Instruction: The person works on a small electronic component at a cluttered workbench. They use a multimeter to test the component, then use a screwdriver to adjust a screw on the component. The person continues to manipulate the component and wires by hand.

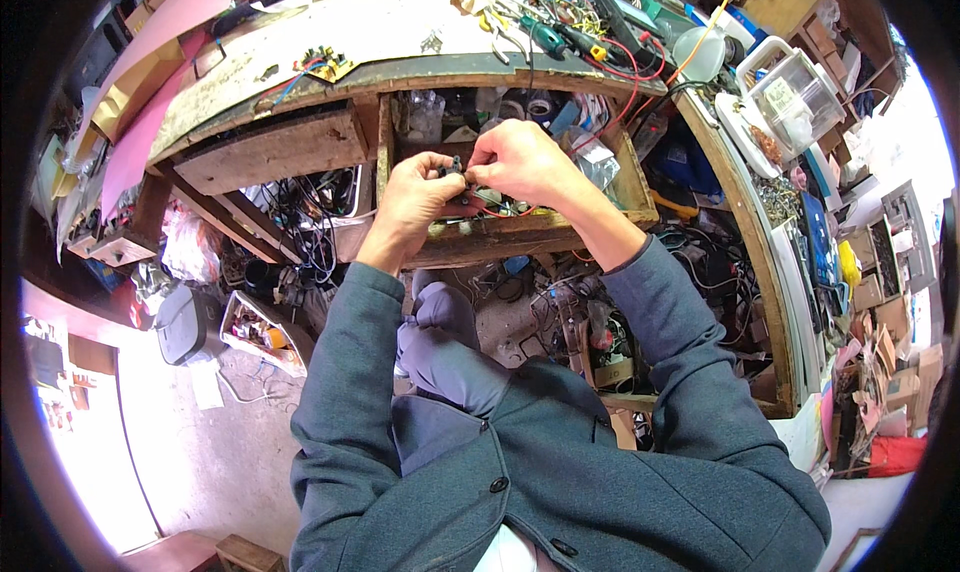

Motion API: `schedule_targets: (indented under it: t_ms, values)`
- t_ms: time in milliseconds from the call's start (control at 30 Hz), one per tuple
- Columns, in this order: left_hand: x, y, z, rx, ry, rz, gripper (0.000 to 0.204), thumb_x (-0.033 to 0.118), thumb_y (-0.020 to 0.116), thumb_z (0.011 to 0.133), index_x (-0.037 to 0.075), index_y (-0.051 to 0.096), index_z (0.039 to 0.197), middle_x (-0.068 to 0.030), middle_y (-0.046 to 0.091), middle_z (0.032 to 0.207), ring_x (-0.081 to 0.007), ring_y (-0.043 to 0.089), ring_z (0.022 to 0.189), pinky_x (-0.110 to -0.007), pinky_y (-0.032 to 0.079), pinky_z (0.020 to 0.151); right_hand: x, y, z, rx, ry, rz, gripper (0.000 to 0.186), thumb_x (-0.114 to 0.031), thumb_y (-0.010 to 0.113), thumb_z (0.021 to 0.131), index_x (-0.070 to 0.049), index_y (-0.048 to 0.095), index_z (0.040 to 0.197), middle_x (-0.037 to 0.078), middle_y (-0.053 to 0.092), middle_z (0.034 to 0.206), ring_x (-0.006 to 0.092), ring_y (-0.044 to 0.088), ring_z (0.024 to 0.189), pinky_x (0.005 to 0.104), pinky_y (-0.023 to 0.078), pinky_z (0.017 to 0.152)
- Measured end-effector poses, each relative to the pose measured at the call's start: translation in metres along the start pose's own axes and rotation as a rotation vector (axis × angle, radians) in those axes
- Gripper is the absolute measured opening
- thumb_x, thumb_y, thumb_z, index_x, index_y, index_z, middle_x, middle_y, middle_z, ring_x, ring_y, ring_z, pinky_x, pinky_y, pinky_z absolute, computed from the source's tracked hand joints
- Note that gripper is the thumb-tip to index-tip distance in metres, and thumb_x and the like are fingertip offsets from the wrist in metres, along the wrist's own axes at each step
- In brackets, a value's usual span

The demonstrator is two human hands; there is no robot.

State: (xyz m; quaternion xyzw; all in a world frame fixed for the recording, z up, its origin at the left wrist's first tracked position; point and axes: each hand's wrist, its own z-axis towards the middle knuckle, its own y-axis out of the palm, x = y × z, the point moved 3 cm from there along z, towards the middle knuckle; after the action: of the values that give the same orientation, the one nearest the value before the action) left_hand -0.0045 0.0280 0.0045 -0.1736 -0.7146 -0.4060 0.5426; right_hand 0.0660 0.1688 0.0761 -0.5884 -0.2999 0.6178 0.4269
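My left hand and my right hand meet over an open wooden drawer under the workbench. Both pinch a small dark part between their fingertips. Thin red wires trail from below the hands into the drawer. The part is mostly hidden by my fingers, so I cannot tell its shape. My forearms in grey-green jacket sleeves come up from the lower edge.
The worn workbench top carries a small circuit board, screwdrivers and tools, red cables and clear plastic boxes. A closed drawer sits to the left. Tangled cables and clutter fill the floor below.
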Motion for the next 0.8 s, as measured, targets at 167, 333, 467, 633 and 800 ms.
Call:
schedule_targets:
  t_ms: [167,333,467,633,800]
  values:
    - [-0.002,-0.001,0.001,-0.012,0.001,0.010,0.019,0.001,0.061,0.091,-0.004,0.054,0.107,-0.0137,0.066,0.094,-0.0258,0.072,0.079,-0.037,0.064,0.073,0.006,0.002,0.000,-0.024,0.048,0.106,0.021,-0.018,0.072,0.073,-0.001,0.075,0.084,0.016,0.070,0.072,0.0210,0.067,0.066,0.0343,0.053,0.064]
    - [-0.003,-0.002,0.002,-0.015,0.000,0.029,0.018,0.001,0.060,0.092,-0.003,0.055,0.108,-0.0120,0.066,0.096,-0.0252,0.071,0.083,-0.041,0.064,0.078,0.015,0.006,0.003,-0.059,0.091,0.220,0.022,-0.020,0.072,0.072,-0.001,0.075,0.083,0.016,0.069,0.072,0.0245,0.068,0.069,0.0353,0.054,0.068]
    - [-0.003,-0.002,0.000,-0.004,0.018,0.024,0.019,0.001,0.060,0.092,-0.004,0.055,0.109,-0.0117,0.065,0.097,-0.0250,0.071,0.085,-0.041,0.064,0.078,0.019,0.014,0.006,-0.065,0.096,0.337,0.016,-0.014,0.073,0.078,0.001,0.069,0.077,0.001,0.063,0.065,0.0075,0.053,0.061,0.0276,0.043,0.055]
    - [0.000,0.000,-0.001,-0.002,0.002,0.042,0.019,0.003,0.062,0.091,-0.004,0.056,0.108,-0.0110,0.064,0.097,-0.0234,0.070,0.082,-0.039,0.064,0.076,0.036,0.027,0.010,-0.165,0.115,0.563,0.011,-0.010,0.071,0.082,0.000,0.069,0.079,-0.001,0.064,0.072,0.0060,0.054,0.067,0.0240,0.044,0.060]
    - [0.001,-0.001,-0.001,0.005,-0.004,-0.018,0.018,0.003,0.062,0.090,-0.003,0.057,0.107,-0.0108,0.064,0.095,-0.0231,0.070,0.079,-0.038,0.064,0.073,0.038,0.028,0.011,-0.164,0.147,0.679,0.010,-0.011,0.073,0.083,-0.002,0.069,0.081,-0.001,0.065,0.073,0.0057,0.053,0.064,0.0230,0.042,0.057]
